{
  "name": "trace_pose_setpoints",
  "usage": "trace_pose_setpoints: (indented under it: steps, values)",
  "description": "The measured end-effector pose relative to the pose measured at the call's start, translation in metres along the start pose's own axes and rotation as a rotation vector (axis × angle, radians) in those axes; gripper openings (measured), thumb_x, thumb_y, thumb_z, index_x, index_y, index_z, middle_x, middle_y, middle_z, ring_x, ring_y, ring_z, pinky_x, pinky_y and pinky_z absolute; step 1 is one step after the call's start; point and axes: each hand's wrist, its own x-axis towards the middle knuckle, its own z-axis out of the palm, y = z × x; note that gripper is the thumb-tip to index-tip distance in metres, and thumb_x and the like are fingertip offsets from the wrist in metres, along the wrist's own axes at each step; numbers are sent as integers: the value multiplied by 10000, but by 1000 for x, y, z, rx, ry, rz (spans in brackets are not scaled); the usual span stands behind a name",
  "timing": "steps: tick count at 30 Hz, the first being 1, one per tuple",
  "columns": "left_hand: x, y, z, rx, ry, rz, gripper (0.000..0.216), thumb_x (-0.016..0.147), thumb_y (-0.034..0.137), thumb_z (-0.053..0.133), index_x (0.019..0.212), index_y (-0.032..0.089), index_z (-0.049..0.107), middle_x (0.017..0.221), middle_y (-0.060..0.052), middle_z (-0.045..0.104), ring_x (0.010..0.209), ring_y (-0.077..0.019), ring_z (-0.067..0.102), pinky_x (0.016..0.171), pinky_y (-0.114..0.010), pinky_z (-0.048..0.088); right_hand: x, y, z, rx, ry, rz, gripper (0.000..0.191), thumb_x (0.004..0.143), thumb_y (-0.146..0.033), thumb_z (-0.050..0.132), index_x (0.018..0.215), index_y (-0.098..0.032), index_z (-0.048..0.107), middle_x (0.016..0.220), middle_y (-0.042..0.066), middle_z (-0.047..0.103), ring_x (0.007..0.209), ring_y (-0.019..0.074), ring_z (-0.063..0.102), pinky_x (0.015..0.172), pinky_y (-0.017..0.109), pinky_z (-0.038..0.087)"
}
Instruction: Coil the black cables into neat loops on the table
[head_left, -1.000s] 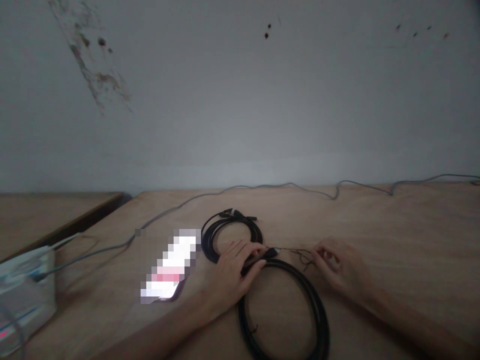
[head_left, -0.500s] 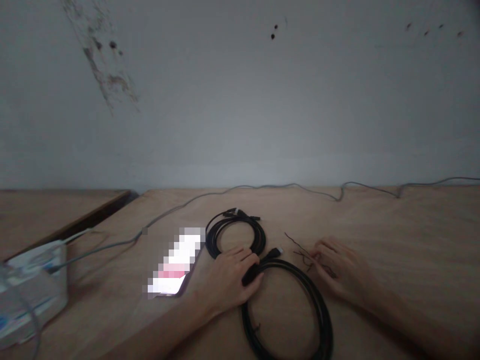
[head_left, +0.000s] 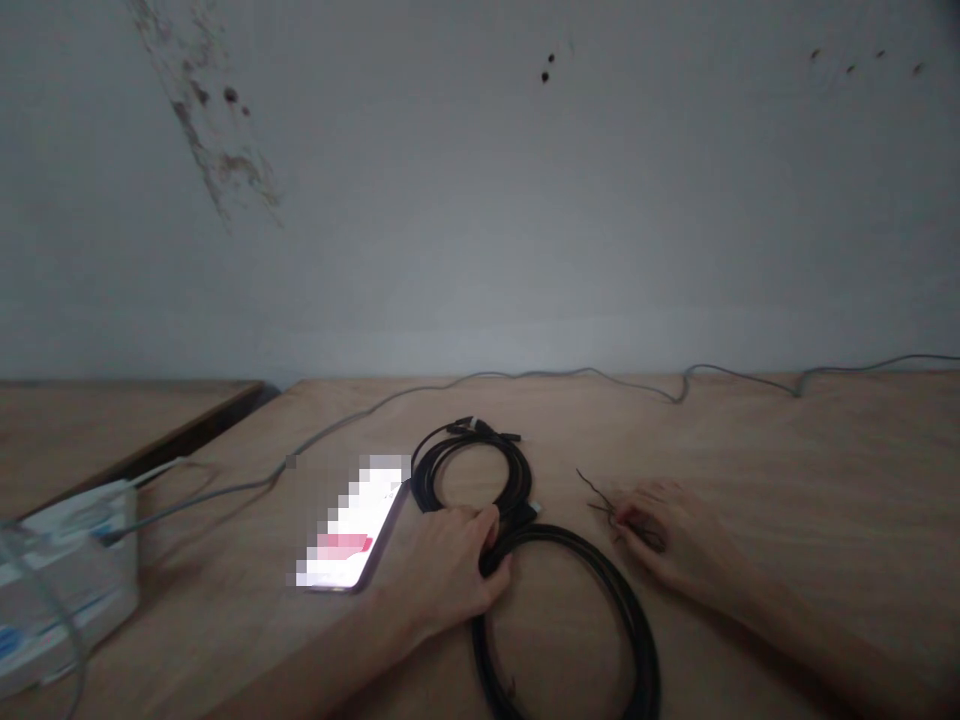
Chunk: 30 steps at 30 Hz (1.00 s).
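Observation:
My left hand [head_left: 457, 560] is closed on the upper left side of a coiled black cable [head_left: 626, 595], whose lower part runs off the bottom edge of the view. A dark plug with a pale tip sticks out just past my fingers. Beyond it lies a second coiled black cable [head_left: 517, 470], smaller looking, with its connectors resting on top at the back. To the right, my right hand [head_left: 675, 530] pinches several thin dark twist ties [head_left: 596, 488], their ends poking out to the left of the fingertips.
A lit phone [head_left: 364, 530], partly pixelated, lies left of my left hand. At the far left stands a white power strip [head_left: 112, 590] with plugs and a grey cord [head_left: 330, 428] running along the wall [head_left: 480, 230]. The wooden table [head_left: 825, 480] has a gap on the left.
My left hand has shifted slightly left with the near cable coil, and its plug has moved left and shows less. The fingers of my right hand have curled tighter round the twist ties.

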Motion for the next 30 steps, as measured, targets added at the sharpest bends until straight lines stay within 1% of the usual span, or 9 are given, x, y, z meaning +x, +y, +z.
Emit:
trace_pose_setpoints:
  steps: [3, 7, 9, 13, 17, 20, 24, 28, 30]
  values:
    - [1, 1, 1, 56, -20, -17, 258, 883, 463, 596, 807, 218, 627, 800, -76, 710, 745, -285, 691, 608, -337, 407, 0, 5, 2, -40, -8, 48, 171, 913, -272, 561, 854, -242, 718, 854, 58, 735, 856, 268, 683, 812, 406, 482]
    - [0, 3, -1, 102, -31, -44, 329, 900, 510, 567, 842, 204, 670, 812, -104, 731, 762, -310, 706, 617, -348, 430, 0, 11, 6, -82, -4, 67, 200, 925, -311, 553, 851, -241, 725, 850, 64, 745, 845, 273, 683, 799, 406, 482]
    - [0, 5, -4, 104, -55, -27, 340, 917, 497, 543, 848, 199, 693, 845, -115, 742, 775, -315, 712, 629, -357, 447, 0, 11, 6, -71, -6, 70, 177, 896, -284, 557, 837, -244, 719, 846, 57, 743, 831, 266, 680, 788, 398, 485]
    - [-1, 9, -10, 63, -103, 3, 265, 908, 404, 559, 940, 208, 734, 895, -104, 754, 831, -299, 718, 664, -342, 460, -1, 8, 4, -47, -3, 98, 181, 834, -242, 556, 850, -249, 736, 857, 54, 749, 824, 265, 687, 785, 392, 499]
    - [-1, 8, -7, -34, -118, -36, 198, 879, 375, 593, 834, 218, 704, 834, -58, 739, 768, -250, 697, 608, -305, 398, 1, 9, 1, -49, -2, 108, 203, 861, -263, 545, 867, -244, 748, 879, 68, 767, 827, 259, 701, 786, 370, 507]
    - [-1, 8, -4, -79, -89, -74, 234, 895, 398, 580, 773, 216, 665, 784, -40, 717, 725, -235, 676, 581, -305, 344, 2, 12, 0, -62, -4, 130, 196, 880, -276, 551, 861, -240, 744, 871, 69, 774, 807, 253, 701, 755, 354, 500]
    - [1, 7, -8, -121, -29, -130, 253, 917, 393, 569, 760, 207, 635, 760, -33, 703, 704, -210, 655, 577, -296, 320, 3, 12, 1, -87, -1, 170, 224, 920, -318, 543, 833, -232, 731, 849, 71, 771, 802, 256, 700, 750, 359, 491]
    - [7, -1, -9, -111, 98, -174, 316, 959, 401, 522, 735, 204, 627, 675, -21, 671, 644, -197, 636, 562, -289, 302, 3, 4, -2, -86, 24, 145, 410, 1026, -466, 454, 832, -233, 730, 851, 91, 748, 808, 274, 690, 754, 398, 486]
    - [11, -7, -7, -79, 109, -224, 344, 952, 406, 531, 692, 200, 624, 632, -29, 656, 609, -206, 631, 550, -295, 280, 3, -2, -5, -68, 77, 119, 456, 1051, -485, 407, 849, -233, 729, 871, 102, 732, 835, 282, 684, 770, 415, 492]
